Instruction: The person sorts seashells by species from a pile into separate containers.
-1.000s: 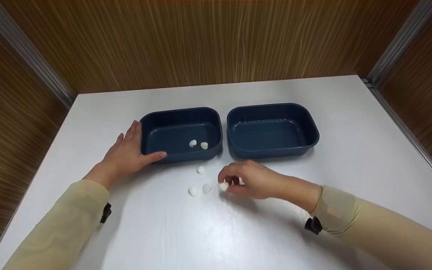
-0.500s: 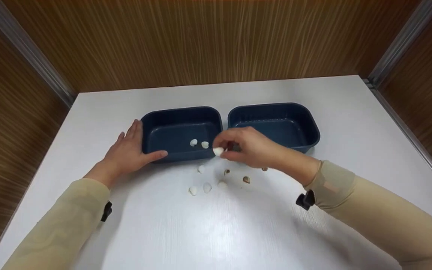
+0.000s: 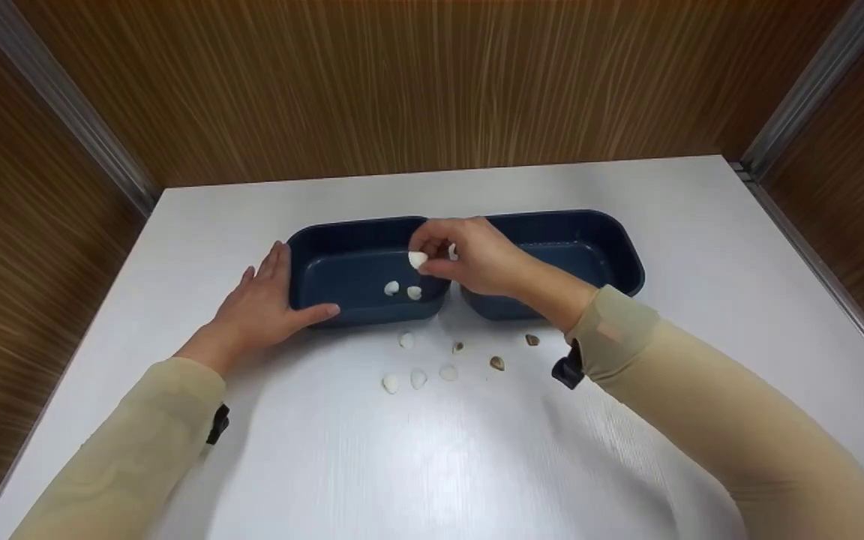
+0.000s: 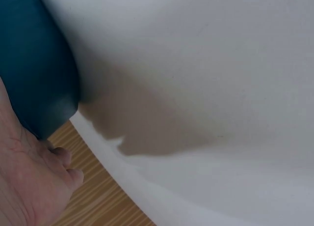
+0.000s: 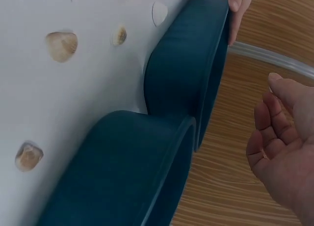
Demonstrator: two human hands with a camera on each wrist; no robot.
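My right hand (image 3: 432,255) hovers over the right end of the left dark blue tray (image 3: 342,225) and pinches a white shell (image 3: 417,259) between thumb and fingertips. Two white shells (image 3: 391,287) lie on that tray's floor. My left hand (image 3: 273,296) rests flat against the tray's left wall, fingers straight, thumb along the front wall. In the left wrist view the hand (image 4: 29,186) lies beside the tray wall (image 4: 34,64). The right wrist view shows loosely curled fingers (image 5: 274,137) above both trays; the held shell is hidden there.
The second blue tray (image 3: 589,251) stands just right of the first, nothing visible in it. Several white shells (image 3: 418,379) and three brown shells (image 3: 497,363) lie on the white table (image 3: 402,465) in front of the trays. Wooden walls close in the table's sides.
My right hand has lifted a white shell from the table in front of the trays and carried it away from me, over the left tray. My left hand has stayed against the tray.
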